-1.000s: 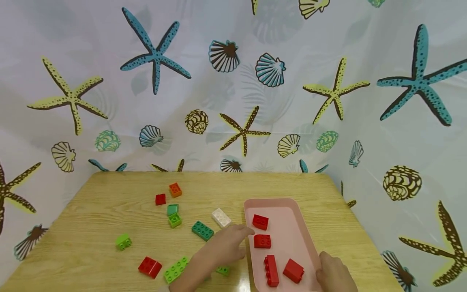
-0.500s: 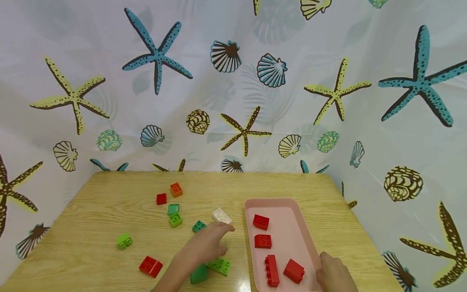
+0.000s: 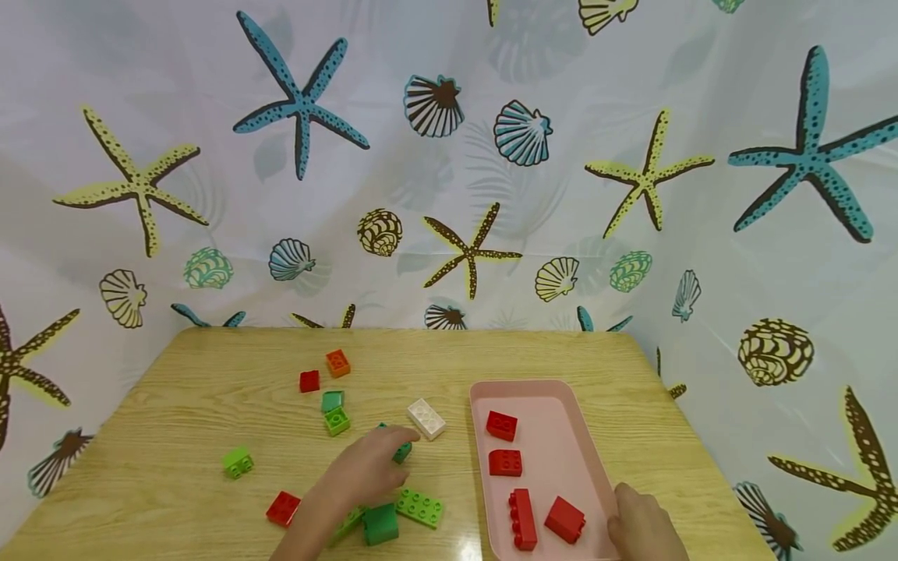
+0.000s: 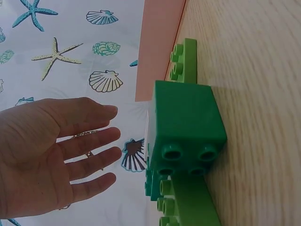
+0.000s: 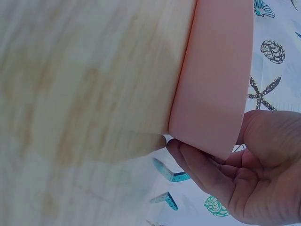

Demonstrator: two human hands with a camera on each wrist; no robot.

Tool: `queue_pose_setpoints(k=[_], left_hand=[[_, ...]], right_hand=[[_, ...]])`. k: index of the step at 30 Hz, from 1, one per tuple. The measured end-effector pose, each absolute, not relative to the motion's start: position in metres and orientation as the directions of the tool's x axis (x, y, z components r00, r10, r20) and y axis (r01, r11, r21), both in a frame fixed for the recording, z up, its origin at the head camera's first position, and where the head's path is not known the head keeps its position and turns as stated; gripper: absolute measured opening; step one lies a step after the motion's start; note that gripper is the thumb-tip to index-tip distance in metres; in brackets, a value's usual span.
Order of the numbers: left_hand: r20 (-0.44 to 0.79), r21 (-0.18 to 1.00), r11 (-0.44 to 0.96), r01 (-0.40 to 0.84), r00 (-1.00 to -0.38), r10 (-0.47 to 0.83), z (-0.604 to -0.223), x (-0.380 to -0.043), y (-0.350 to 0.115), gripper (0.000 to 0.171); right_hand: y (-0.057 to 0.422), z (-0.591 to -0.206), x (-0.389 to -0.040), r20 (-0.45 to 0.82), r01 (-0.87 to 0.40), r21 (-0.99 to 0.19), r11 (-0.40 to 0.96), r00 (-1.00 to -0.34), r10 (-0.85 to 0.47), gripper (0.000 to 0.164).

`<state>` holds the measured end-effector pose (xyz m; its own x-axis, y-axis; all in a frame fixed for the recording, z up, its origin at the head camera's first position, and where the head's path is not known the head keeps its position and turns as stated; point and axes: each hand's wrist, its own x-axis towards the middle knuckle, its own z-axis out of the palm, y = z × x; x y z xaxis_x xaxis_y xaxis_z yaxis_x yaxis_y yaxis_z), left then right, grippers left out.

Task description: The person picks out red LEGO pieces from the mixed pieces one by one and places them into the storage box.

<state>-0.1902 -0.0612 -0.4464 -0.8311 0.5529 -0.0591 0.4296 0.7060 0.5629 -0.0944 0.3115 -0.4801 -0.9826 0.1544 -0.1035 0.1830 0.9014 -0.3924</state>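
Observation:
My left hand (image 3: 370, 465) hovers over the table with its fingers extended and nothing in them. In the head view it overlaps a dark green brick (image 3: 402, 453), hiding part of it. Close in the left wrist view are a larger green block (image 4: 188, 113) and light green bricks (image 4: 190, 61), apart from the fingers. My right hand (image 3: 644, 526) grips the near right side of a pink tray (image 3: 550, 436); the right wrist view has the thumb over its rim and fingers beneath. Inside the tray lie several red bricks (image 3: 505, 463).
A white brick (image 3: 426, 418) lies between left hand and tray. Farther left are an orange brick (image 3: 338, 363), a small red one (image 3: 309, 381), a lime one (image 3: 238, 463) and a larger red one (image 3: 284, 509). A patterned curtain (image 3: 449, 171) hangs behind the table.
My left hand has moved left, away from the tray's edge, now covering part of the dark green brick and uncovering the green block. The right hand has stayed on the tray.

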Motion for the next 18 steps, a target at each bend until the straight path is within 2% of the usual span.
queue_pose_setpoints(k=[18], left_hand=[[-0.091, 0.596, 0.734, 0.327, -0.880, 0.466, -0.444, -0.188, -0.098, 0.045]], right_hand=[[0.313, -0.480, -0.094, -0.100, 0.159, -0.393, 0.906, -0.987, 0.130, 0.012]])
